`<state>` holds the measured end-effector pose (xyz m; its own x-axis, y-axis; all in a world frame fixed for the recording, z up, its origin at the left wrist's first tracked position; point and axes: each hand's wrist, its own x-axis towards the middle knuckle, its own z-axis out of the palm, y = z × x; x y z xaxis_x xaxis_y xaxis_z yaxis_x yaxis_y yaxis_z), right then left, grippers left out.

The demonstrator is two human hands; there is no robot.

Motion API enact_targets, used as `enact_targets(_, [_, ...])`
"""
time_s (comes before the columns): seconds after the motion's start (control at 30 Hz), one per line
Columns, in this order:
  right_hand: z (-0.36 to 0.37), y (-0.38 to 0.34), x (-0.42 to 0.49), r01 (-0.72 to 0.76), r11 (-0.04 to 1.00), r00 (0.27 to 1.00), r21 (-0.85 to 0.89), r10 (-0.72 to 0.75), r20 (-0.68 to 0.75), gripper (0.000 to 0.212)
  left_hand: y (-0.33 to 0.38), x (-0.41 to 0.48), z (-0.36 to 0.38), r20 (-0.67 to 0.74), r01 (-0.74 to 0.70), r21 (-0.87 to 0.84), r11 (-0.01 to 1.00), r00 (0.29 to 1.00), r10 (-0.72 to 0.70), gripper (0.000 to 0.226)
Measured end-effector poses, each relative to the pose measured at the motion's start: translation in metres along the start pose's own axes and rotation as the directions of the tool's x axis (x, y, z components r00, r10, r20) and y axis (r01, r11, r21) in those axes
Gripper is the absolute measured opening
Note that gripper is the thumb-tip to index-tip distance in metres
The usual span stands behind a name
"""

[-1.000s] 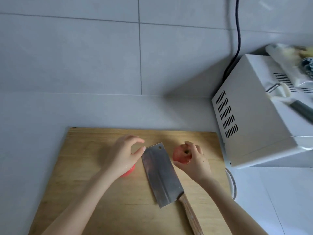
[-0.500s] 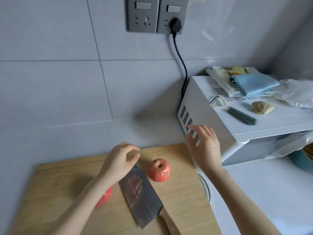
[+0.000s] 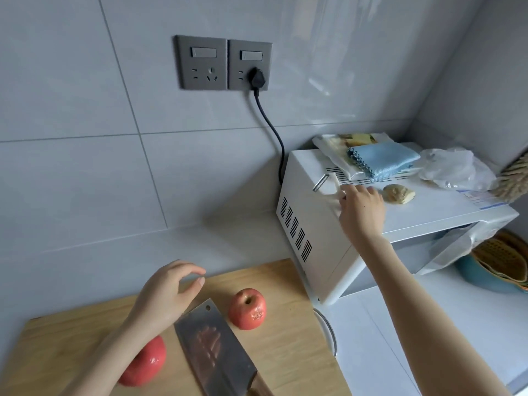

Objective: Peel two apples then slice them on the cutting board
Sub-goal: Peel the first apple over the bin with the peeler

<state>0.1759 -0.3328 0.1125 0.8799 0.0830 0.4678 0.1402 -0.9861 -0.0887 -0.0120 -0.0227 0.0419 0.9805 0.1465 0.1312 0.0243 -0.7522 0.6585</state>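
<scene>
While both round red apples [image 3: 247,308] [image 3: 145,364] lie unpeeled on the wooden cutting board [image 3: 285,352], the left hand [image 3: 163,298] hovers spread and empty, and the right hand [image 3: 361,212] covers a white peeler [image 3: 328,184], its grip unclear.

Pale countertop [image 3: 491,324] carries the wooden cutting board [image 3: 291,338] at left, the white microwave [image 3: 323,224] just beside it, a teal bowl [image 3: 480,281] far right.

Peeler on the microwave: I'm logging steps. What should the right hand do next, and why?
Probably close the right hand round the peeler and lift it: the hand covers its handle, and both apples on the cutting board are unpeeled.
</scene>
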Motion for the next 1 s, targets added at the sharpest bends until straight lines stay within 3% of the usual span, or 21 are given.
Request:
enact_targets(0.1, [-0.013,-0.033,-0.025,0.198,0.940,0.969,0.277,-0.144,-0.202,0.017,-0.001,-0.004,0.000,0.003,0.008,-0.007,1.000,1.000,-0.008,0.010])
enact_targets(0.17, [-0.025,-0.061,-0.046,0.322,0.809,0.946,0.492,-0.252,-0.205,0.020,-0.002,-0.005,0.002,0.014,0.004,-0.006,1.000,1.000,-0.003,0.010])
enact_targets(0.23, [-0.034,-0.086,-0.069,0.269,0.642,0.939,0.718,-0.340,-0.048,0.023,-0.006,-0.007,0.002,0.027,0.001,0.015,1.000,1.000,-0.002,0.012])
enact_targets(0.33, [-0.033,-0.117,-0.097,-0.049,0.464,0.830,0.884,-0.474,0.295,0.024,-0.022,-0.013,0.003,0.053,0.086,0.060,0.995,0.995,-0.089,0.017])
enact_targets(0.47, [-0.009,-0.142,-0.116,-0.124,0.509,0.623,0.852,-0.628,0.466,0.026,-0.056,-0.029,0.007,0.131,0.338,0.172,0.925,0.923,-0.362,0.035])
enact_targets(0.57, [0.004,-0.155,-0.127,-0.261,0.523,0.484,0.811,-0.657,0.579,0.023,-0.075,-0.044,0.005,0.230,0.520,0.270,0.811,0.783,-0.578,0.049])
enact_targets(0.63, [0.006,-0.161,-0.134,-0.423,0.478,0.381,0.770,-0.677,0.630,0.021,-0.083,-0.051,0.003,0.261,0.634,0.188,0.750,0.704,-0.660,0.052])
enact_targets(0.73, [0.011,-0.164,-0.142,-0.581,0.458,0.276,0.673,-0.667,0.692,0.033,-0.089,-0.059,0.001,0.320,0.763,-0.075,0.642,0.628,-0.709,0.052])
enact_targets(0.8, [0.020,-0.166,-0.149,-0.685,0.435,0.199,0.584,-0.660,0.725,0.041,-0.093,-0.063,0.002,0.341,0.790,-0.140,0.597,0.605,-0.720,0.056])
enact_targets(0.9, [0.033,-0.173,-0.156,-0.782,0.443,0.079,0.438,-0.628,0.774,0.053,-0.094,-0.068,0.011,0.339,0.790,-0.091,0.606,0.597,-0.727,0.071])
enact_targets(1.0, [0.044,-0.179,-0.161,-0.859,0.397,-0.008,0.325,-0.644,0.765,0.045,-0.083,-0.074,0.027,0.320,0.745,-0.041,0.665,0.641,-0.698,0.074])
